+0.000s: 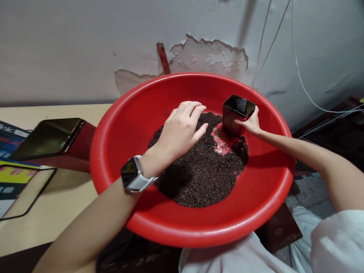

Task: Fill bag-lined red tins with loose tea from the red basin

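Note:
A wide red plastic basin (270,182) holds a heap of dark, dry, shredded bits that look like loose tea leaves (204,174). My left hand (183,127), with a watch (136,174) on its wrist, hovers over the heap, its fingers and thumb apart and nothing in them. At the basin's right side my right hand (251,121) grips a dark red square tin (231,119) with a dark, glossy top end. The tin stands nearly upright beside the heap, near a bare patch of patterned basin floor (222,142). Whether the tin touches the floor I cannot tell.
On the pale table (76,193) at left, a larger red tin (71,148) lies close to the basin's rim, with printed packaging (17,174) beside it. Behind stands a wall (85,49) with peeling plaster. Thin cables (298,68) hang at the right. A dark red box (280,227) sits below the basin.

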The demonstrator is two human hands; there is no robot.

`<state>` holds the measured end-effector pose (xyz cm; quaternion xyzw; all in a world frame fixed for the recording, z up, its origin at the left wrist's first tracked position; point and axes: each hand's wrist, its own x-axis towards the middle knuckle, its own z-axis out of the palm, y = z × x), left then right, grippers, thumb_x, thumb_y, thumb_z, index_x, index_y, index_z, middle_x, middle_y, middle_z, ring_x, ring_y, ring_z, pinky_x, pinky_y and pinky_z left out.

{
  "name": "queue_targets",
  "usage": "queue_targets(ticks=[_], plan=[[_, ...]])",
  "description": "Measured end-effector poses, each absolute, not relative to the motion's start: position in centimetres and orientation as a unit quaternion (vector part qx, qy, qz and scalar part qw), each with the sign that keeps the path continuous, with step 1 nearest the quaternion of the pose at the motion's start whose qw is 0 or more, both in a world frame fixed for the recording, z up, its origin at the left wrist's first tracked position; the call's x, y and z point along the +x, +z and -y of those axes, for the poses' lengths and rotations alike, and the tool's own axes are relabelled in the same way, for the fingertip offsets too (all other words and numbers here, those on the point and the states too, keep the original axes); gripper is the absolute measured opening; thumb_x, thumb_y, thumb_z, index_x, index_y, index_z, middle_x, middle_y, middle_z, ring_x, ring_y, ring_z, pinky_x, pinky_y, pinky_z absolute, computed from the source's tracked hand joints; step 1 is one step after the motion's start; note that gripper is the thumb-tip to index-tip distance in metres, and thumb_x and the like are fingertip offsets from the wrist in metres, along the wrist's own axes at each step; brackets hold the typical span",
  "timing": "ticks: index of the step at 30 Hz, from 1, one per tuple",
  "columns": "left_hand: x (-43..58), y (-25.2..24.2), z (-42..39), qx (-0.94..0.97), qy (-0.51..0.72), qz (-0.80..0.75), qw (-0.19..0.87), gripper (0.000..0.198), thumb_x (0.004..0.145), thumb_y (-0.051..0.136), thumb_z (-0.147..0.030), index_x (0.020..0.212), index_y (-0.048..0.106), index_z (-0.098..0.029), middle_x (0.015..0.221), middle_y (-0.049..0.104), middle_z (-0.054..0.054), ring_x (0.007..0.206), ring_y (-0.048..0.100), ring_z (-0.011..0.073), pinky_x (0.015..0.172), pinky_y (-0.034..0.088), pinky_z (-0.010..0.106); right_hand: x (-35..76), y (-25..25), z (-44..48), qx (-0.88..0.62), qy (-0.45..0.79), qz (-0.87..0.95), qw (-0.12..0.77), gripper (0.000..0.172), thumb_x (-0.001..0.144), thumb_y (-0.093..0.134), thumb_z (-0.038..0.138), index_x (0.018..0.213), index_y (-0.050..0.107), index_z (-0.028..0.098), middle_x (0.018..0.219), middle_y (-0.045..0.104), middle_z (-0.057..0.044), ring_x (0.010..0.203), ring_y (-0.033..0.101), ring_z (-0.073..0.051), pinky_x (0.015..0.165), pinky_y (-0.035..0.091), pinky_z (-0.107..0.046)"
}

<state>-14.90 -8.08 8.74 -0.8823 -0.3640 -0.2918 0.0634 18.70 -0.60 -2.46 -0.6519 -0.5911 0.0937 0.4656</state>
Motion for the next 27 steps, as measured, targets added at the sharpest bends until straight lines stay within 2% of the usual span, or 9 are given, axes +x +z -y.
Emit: queue_targets(ticks=[6,8,12,14,16,18,21,24,27], plan=[[-14.7,8.0,7.6,-0.884,-0.286,0.365,0.058,0.034,0.093,0.048,-0.027,0.125,0.049,-0.016,0.126,0.055,0.013,0.120,0.048,0.0272,0.100,0.043,0.041,16.9,-3.6,0.9,-0.646,0.210,0.558,0.476,0.114,0.047,0.080,0.045,0.134,0.011,0.019,0.139,0.037,-0.020,0.131,0.040,-0.032,0.110,0.032,-0.050],[-14.6,7.7,7.5,-0.886,-0.280,0.366,0.055,0.034,0.092,0.049,-0.026,0.124,0.050,-0.016,0.125,0.055,0.014,0.119,0.049,0.0280,0.098,0.044,0.042,16.4,-3.3,1.4,-0.629,0.251,0.591,0.438,0.117,0.045,0.082,0.043,0.135,0.012,0.018,0.141,0.033,-0.021,0.134,0.035,-0.033,0.113,0.028,-0.049],[-14.5,7.1,7.2,-0.893,-0.259,0.366,0.045,0.035,0.091,0.049,-0.026,0.124,0.051,-0.014,0.125,0.056,0.015,0.118,0.050,0.0288,0.097,0.045,0.045,17.2,-1.6,3.1,-0.583,0.298,0.692,0.304,0.122,0.039,0.087,0.041,0.138,0.019,0.017,0.143,0.026,-0.019,0.139,0.025,-0.036,0.116,0.019,-0.052],[-14.4,6.7,7.2,-0.899,-0.243,0.364,0.036,0.036,0.091,0.048,-0.027,0.123,0.051,-0.012,0.125,0.056,0.016,0.118,0.050,0.0286,0.098,0.045,0.045,18.0,-0.3,3.9,-0.560,0.316,0.721,0.257,0.125,0.037,0.088,0.041,0.140,0.022,0.017,0.143,0.027,-0.018,0.139,0.025,-0.038,0.115,0.020,-0.057],[-14.0,6.2,7.0,-0.908,-0.222,0.356,0.021,0.035,0.091,0.048,-0.028,0.122,0.052,-0.011,0.126,0.055,0.017,0.119,0.049,0.0281,0.098,0.045,0.045,18.5,1.4,4.4,-0.554,0.314,0.732,0.241,0.121,0.040,0.087,0.045,0.141,0.024,0.020,0.145,0.026,-0.016,0.140,0.024,-0.038,0.112,0.025,-0.059],[-13.2,5.6,6.8,-0.919,-0.192,0.344,0.001,0.034,0.091,0.049,-0.030,0.119,0.054,-0.011,0.127,0.055,0.016,0.120,0.049,0.0276,0.099,0.045,0.045,18.1,3.1,4.4,-0.557,0.264,0.751,0.238,0.104,0.053,0.083,0.049,0.140,0.031,0.023,0.148,0.026,-0.014,0.140,0.024,-0.036,0.112,0.028,-0.058],[-11.4,4.8,6.3,-0.938,-0.129,0.321,-0.005,0.034,0.091,0.052,-0.031,0.117,0.055,-0.009,0.128,0.055,0.017,0.120,0.049,0.0271,0.099,0.045,0.041,16.2,5.1,3.6,-0.540,0.134,0.809,0.191,0.063,0.074,0.072,0.043,0.128,0.047,0.023,0.145,0.034,-0.012,0.138,0.030,-0.032,0.112,0.030,-0.055],[-9.7,4.4,5.6,-0.949,-0.087,0.301,0.037,0.032,0.092,0.050,-0.026,0.117,0.055,-0.008,0.132,0.053,0.019,0.122,0.048,0.0276,0.099,0.044,0.040,13.3,5.9,3.0,-0.550,0.024,0.830,0.086,0.039,0.080,0.066,0.028,0.115,0.056,0.015,0.128,0.051,-0.016,0.123,0.045,-0.033,0.102,0.041,-0.053],[-8.9,4.1,4.8,-0.947,-0.077,0.305,0.058,0.028,0.094,0.046,-0.023,0.114,0.056,-0.007,0.129,0.054,0.019,0.120,0.049,0.0272,0.096,0.045,0.038,11.2,5.9,3.4,-0.564,-0.048,0.824,0.025,0.024,0.081,0.059,0.014,0.105,0.059,0.011,0.114,0.058,-0.017,0.111,0.053,-0.032,0.090,0.048,-0.047]])
